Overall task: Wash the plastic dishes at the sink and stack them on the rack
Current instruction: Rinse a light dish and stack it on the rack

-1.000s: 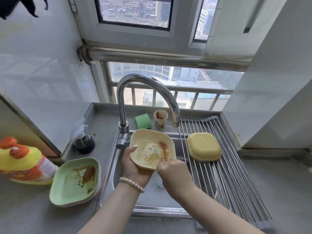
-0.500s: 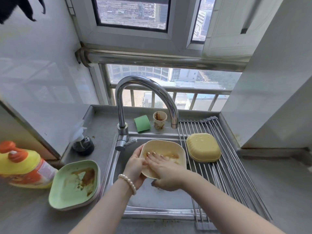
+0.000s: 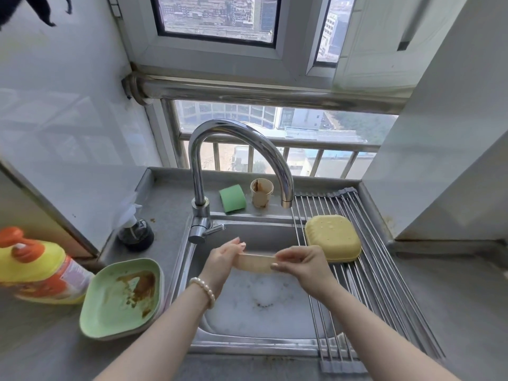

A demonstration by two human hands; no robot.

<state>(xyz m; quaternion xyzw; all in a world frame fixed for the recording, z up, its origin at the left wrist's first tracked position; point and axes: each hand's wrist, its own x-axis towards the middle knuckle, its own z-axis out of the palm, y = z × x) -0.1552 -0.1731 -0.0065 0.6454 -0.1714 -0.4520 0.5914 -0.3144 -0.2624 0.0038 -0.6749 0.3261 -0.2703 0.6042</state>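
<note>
Dish (image 3: 255,262): held edge-on over the sink (image 3: 247,332), beside the rack (image 3: 365,284).
Fingers: left hand (image 3: 220,264) and right hand (image 3: 299,264) clamped on opposite rims.
Handling: probably light, stiff, slippery; best gripped by the rims.

The cream dish (image 3: 255,262), a moment ago tipped up showing its stained inside, is now turned edge-on and held lower over the sink (image 3: 247,232). The right hand (image 3: 299,266) has left the inside and grips the right edge, the left hand (image 3: 224,261) the left.
</note>
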